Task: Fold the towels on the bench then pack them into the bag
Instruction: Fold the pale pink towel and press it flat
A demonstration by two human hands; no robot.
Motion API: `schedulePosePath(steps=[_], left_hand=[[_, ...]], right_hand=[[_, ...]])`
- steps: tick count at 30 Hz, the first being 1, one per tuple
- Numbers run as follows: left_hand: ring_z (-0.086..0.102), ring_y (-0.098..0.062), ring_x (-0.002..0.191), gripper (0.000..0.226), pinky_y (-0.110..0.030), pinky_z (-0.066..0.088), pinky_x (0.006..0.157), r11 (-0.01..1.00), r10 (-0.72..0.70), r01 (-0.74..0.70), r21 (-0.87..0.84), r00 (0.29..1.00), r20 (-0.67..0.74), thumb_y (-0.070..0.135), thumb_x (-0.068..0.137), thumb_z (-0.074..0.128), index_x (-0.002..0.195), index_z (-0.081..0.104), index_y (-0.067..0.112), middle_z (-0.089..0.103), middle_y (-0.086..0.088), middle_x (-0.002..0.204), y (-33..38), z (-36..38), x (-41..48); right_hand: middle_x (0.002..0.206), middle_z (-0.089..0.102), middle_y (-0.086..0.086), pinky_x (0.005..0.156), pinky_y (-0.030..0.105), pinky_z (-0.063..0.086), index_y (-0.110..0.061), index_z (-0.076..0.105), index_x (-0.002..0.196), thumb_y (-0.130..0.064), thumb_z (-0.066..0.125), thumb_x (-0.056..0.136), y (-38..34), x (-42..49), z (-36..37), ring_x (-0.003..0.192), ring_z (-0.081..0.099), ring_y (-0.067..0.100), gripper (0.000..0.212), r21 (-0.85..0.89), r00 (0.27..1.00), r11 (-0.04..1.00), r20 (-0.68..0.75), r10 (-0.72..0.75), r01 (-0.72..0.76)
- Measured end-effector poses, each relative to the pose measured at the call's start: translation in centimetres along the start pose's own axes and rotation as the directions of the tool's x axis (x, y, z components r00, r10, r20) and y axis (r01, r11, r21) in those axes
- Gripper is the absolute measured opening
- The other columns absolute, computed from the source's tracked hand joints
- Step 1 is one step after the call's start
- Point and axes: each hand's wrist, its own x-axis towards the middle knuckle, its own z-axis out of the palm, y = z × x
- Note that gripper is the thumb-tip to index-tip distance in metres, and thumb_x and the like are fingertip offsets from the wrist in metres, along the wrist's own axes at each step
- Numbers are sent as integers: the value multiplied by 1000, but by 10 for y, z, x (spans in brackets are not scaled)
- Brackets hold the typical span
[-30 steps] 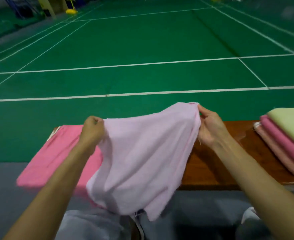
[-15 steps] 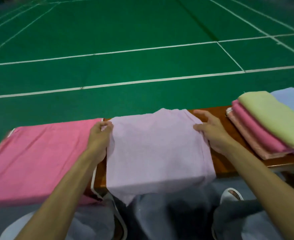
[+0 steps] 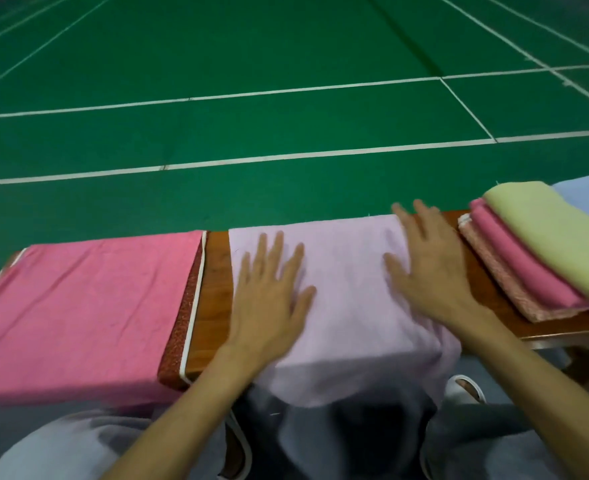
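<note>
A pale lilac towel lies spread across the wooden bench, its near edge hanging over the front. My left hand rests flat on the towel's left part, fingers straight and spread. My right hand lies flat on its right part, fingers reaching the far edge. A pink towel lies spread on the bench to the left, on top of a reddish patterned bag with white piping. No towel is held.
A stack of folded towels in yellow-green, pink, salmon and light blue sits on the bench's right end. Beyond the bench lies a green court floor with white lines. My knees and a white shoe are below the bench.
The lilac towel went from held up in the air to lying flat on the bench. Both hands let go of its corners and now lie open on top of it.
</note>
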Motion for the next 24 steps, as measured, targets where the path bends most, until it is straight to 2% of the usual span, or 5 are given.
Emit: schedulePosePath(steps=[5, 12, 16, 20, 24], left_hand=[[-29, -21, 154, 81, -50, -6, 128, 998, -24, 13, 56, 979, 200, 78, 97, 2, 163, -12, 33, -24, 2, 169, -4, 22, -2], [-23, -16, 156, 84, -48, -3, 129, 998, 23, -36, 59, 978, 207, 80, 96, 6, 164, -8, 33, -19, 3, 170, -37, 9, 15], [-9, -16, 159, 91, -49, 6, 129, 996, 88, -90, 2, 979, 181, 84, 94, 18, 165, 8, 29, -3, 2, 172, -50, 5, 34], [45, -34, 132, 96, -48, 36, 110, 956, -279, 287, 56, 953, -117, 88, 87, 39, 139, 48, 7, 51, -15, 143, -35, -2, 30], [58, -34, 99, 95, -43, 46, 79, 833, -535, 547, 87, 835, -126, 91, 73, 52, 110, 49, 3, 57, -15, 109, -12, -14, 10]], right_hand=[[167, -27, -8, 126, 54, -8, -43, -12, 160, -72, -9, 92, -8, -22, 33, 154, -28, 19, 74, -65, 907, 971, 377, -188, 228], [172, -8, -4, 128, 48, 1, -24, 2, 165, -61, -4, 96, 55, -1, 20, 159, -9, 22, 79, -191, 953, 980, 301, 6, 54], [150, 47, 18, 115, 51, 33, -4, 49, 141, -47, 34, 104, 42, 1, 23, 138, 40, 36, 59, -152, 987, 976, 2, 158, -156], [109, 59, 19, 81, 45, 48, -4, 56, 106, -50, 53, 98, 18, 0, 24, 101, 56, 35, 46, -156, 921, 921, -219, 321, -358], [91, 66, 15, 67, 40, 54, -6, 61, 95, -54, 47, 101, 18, 3, 23, 80, 64, 32, 51, -149, 908, 901, -169, 383, -408]])
